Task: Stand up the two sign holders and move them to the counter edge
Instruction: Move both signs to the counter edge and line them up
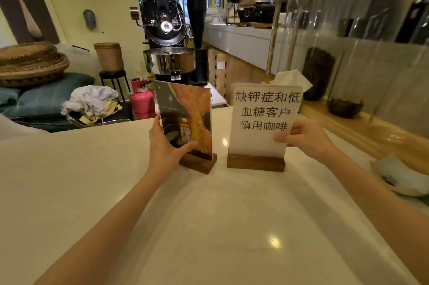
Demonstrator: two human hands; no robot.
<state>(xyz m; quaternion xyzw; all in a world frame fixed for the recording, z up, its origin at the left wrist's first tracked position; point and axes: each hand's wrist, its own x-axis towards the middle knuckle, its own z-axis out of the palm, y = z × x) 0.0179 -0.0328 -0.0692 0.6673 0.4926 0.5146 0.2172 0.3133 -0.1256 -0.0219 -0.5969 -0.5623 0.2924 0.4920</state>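
Two sign holders stand upright on wooden bases on the pale counter (97, 168), side by side near the middle. The left sign holder (185, 113) carries an orange and dark picture with a bottle and is turned slightly. My left hand (164, 145) grips its left edge, thumb across the front. The right sign holder (262, 120) shows a white sheet with black printed characters. My right hand (306, 138) holds its right edge low down. Both bases rest on the counter, a little short of its far edge.
Beyond the counter stand a black coffee roaster (169, 36) and a pink gas cylinder (142, 101). A wooden rack with glass jars (343, 71) lines the right side. A plate with a folded cloth (401, 178) lies at the right, and a tissue (292, 78) sticks up behind the white sign.
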